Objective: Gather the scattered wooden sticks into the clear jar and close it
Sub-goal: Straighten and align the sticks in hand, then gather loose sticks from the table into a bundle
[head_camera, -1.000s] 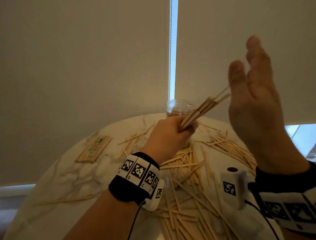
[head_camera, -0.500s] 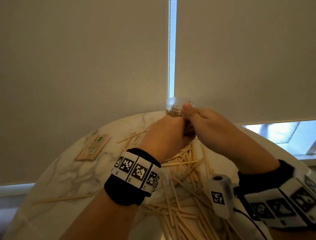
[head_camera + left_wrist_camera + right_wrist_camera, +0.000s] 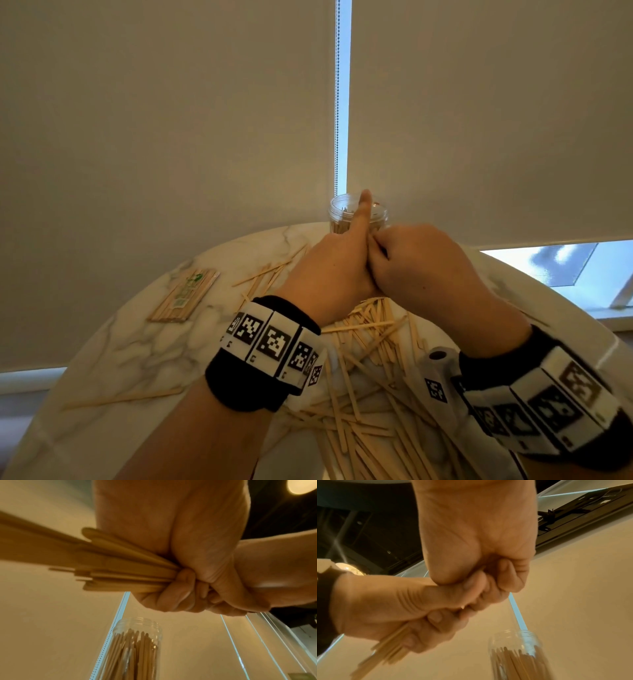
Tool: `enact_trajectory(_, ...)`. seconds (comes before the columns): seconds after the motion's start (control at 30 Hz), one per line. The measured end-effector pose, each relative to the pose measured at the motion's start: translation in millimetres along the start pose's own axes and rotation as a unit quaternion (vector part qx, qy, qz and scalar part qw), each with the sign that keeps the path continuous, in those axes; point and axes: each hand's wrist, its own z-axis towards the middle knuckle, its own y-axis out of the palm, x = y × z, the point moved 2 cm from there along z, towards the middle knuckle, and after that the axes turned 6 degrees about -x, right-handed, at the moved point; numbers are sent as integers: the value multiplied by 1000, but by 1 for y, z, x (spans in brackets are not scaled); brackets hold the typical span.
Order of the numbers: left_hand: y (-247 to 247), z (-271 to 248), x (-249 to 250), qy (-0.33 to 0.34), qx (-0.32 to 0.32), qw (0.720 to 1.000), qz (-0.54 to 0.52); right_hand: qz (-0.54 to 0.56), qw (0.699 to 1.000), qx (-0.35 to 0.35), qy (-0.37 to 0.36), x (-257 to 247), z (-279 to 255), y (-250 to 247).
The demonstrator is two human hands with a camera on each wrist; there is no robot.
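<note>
My left hand (image 3: 329, 270) grips a bundle of wooden sticks (image 3: 120, 574) in its fist, thumb pointing up. The bundle juts out below the fist (image 3: 388, 651). My right hand (image 3: 418, 263) presses against that fist, fingers and thumb curled in a pinch at the bundle's upper end (image 3: 488, 577). The stick ends inside the pinch are hidden. Just behind both hands stands the clear jar (image 3: 346, 212), open-topped, with several sticks upright inside (image 3: 137, 642). Loose sticks (image 3: 370, 394) lie heaped on the table under my wrists.
The round marble table (image 3: 120, 359) carries a wrapped pack of sticks (image 3: 185, 296) at the left and a single stick (image 3: 126, 397) near the left edge. Roller blinds with a bead chain (image 3: 337, 102) hang right behind the jar. No lid is in view.
My right hand came down from being raised and open and closed against my left fist. The stick ends no longer stand out above the fist. My left thumb now points up.
</note>
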Motion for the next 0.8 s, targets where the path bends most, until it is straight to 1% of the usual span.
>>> enact_trajectory(0.1,-4,2,0,14,1,999,-30,-15,999,42,-19,1,0,-1)
enact_trajectory(0.17,-7,-1,0,24,-19,999,-41,-17,998,55,-32,2,1,-1)
enact_trajectory(0.23,-14,-5,-2,24,-31,997,-61,-8,997,70,-30,10,3,-4)
enact_trajectory(0.27,-19,-8,-4,18,-25,997,-69,-8,997,79,-19,16,4,-6)
enact_trajectory(0.3,-25,-9,-6,6,-5,997,-76,-4,996,90,-3,23,4,-11)
enact_trajectory(0.33,-33,-10,-10,-9,32,996,-89,11,995,100,17,30,4,-17)
enact_trajectory(0.37,-41,-10,-15,-28,86,990,-110,31,993,110,35,36,3,-23)
enact_trajectory(0.4,-47,-10,-22,-51,148,977,-145,49,991,119,48,41,2,-29)
enact_trajectory(0.43,-53,-10,-28,-77,208,955,-196,66,988,126,56,44,0,-34)
enact_trajectory(0.47,-56,-10,-33,-106,249,927,-258,82,986,131,62,45,-1,-38)
enact_trajectory(0.5,-56,-9,-35,-132,261,898,-329,96,984,134,64,44,-1,-40)
enact_trajectory(0.53,-54,-9,-32,-147,247,869,-402,109,982,138,64,42,-1,-40)
enact_trajectory(0.57,-49,-10,-26,-151,216,842,-471,122,981,139,65,38,-1,-39)
enact_trajectory(0.63,-40,-9,-7,-135,155,793,-574,144,978,137,61,25,-2,-32)
enact_trajectory(0.67,-36,-8,2,-122,144,779,-598,152,978,131,58,18,-3,-27)
enact_trajectory(0.7,-34,-7,9,-112,148,770,-610,156,978,125,54,11,-6,-22)
enact_trajectory(0.8,-34,-5,11,-98,171,757,-623,150,981,104,58,1,-8,-14)
